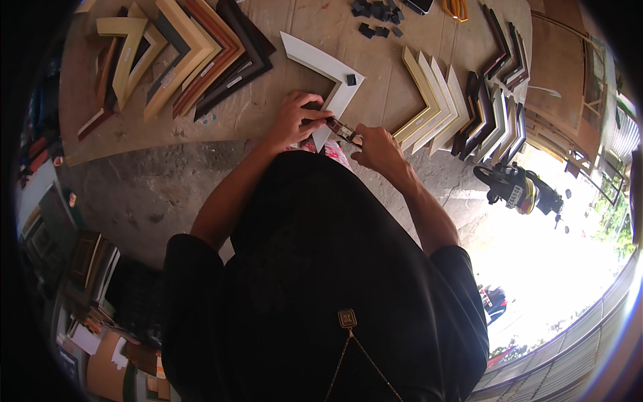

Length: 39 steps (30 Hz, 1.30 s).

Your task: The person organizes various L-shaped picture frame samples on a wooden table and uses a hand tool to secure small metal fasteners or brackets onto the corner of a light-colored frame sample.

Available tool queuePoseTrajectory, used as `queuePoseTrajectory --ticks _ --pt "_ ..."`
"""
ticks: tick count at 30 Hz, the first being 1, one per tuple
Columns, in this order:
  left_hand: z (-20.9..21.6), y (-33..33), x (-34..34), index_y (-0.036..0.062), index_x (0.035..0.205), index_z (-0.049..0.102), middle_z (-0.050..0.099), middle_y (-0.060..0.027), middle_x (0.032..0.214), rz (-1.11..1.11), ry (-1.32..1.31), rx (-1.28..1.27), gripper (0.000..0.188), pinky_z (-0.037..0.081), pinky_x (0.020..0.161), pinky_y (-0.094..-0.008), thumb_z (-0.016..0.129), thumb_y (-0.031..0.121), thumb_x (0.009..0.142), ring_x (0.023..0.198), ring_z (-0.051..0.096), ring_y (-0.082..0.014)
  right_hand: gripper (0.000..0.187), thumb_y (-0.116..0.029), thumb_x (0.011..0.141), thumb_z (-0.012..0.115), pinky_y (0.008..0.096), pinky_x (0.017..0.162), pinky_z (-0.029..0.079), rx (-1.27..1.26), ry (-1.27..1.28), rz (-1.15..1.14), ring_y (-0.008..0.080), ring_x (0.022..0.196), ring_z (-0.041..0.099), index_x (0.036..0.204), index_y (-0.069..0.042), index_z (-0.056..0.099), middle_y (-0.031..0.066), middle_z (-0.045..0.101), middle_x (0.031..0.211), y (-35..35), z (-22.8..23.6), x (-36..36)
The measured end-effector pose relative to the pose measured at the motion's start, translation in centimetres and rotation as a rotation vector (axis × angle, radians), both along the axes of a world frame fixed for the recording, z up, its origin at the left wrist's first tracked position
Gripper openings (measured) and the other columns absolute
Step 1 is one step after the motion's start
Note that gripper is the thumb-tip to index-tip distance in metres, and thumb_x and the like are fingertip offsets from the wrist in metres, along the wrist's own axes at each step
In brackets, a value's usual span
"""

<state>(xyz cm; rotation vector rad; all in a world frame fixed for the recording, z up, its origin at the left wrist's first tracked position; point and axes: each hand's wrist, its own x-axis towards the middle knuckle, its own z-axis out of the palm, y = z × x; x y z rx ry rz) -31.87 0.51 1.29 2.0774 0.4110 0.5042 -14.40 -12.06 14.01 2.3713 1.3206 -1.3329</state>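
A white V-shaped frame corner sample lies at the near edge of the table in front of me, its point to the right. On its corner sits a small black square piece. My left hand is closed at the sample's near leg, thumb and fingers pinched together; what they pinch is too small to make out. My right hand grips a metal hand tool that looks like pliers. The tool's tip meets my left fingertips over the near leg of the sample.
Wood-toned and dark frame corners stand in rows at left. Gold and white ones and darker ones line the right. Several black squares and an orange-yellow object lie at the far side. A motorcycle stands beyond, at right.
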Motion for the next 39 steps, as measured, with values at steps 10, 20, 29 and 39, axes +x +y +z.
queuePoseTrajectory --ticks 10,20,29,39 --pt "-0.4 0.4 0.3 0.0198 0.107 0.073 0.061 -0.0039 0.107 -0.015 -0.046 0.067 0.031 0.042 0.086 -0.0414 0.076 0.022 0.076 0.097 0.056 -0.0266 0.032 -0.029 0.077 0.069 0.0481 0.076 0.053 0.144 -0.027 0.021 0.0408 0.083 0.066 0.095 -0.004 0.067 0.0229 0.067 0.084 -1.2 -2.4 0.3" --pt "0.8 -2.8 0.3 0.0076 0.137 0.047 0.061 -0.0158 0.1 0.2 0.236 0.077 0.081 0.042 0.087 -0.0464 0.074 0.026 0.063 0.088 0.059 -0.0317 0.053 -0.042 0.085 0.064 0.0472 0.078 0.05 0.333 0.08 -0.467 0.0422 0.089 0.066 0.102 0.008 0.061 0.0302 0.065 0.084 -1.2 -2.0 5.8" --pt "5.4 3.5 1.2 0.0083 0.129 0.054 0.06 -0.0141 0.108 0.193 0.14 0.235 0.066 0.042 0.092 -0.0458 0.074 0.023 0.068 0.103 0.055 -0.0343 0.057 -0.044 0.086 0.058 0.0482 0.094 0.045 0.152 -0.026 -0.51 0.0469 0.106 0.058 0.105 0.01 0.063 0.0354 0.061 0.106 1.9 -4.5 8.3" --pt "0.6 12.3 23.3 0.0111 0.107 0.068 0.065 -0.0089 0.094 0.241 0.22 0.572 0.03 0.049 0.084 -0.0412 0.07 0.018 0.078 0.093 0.062 -0.0297 0.06 -0.048 0.087 0.056 0.0498 0.096 0.045 0.146 -0.029 -0.531 0.0466 0.109 0.057 0.112 0.007 0.059 0.0334 0.06 0.112 2.9 -4.5 8.1"
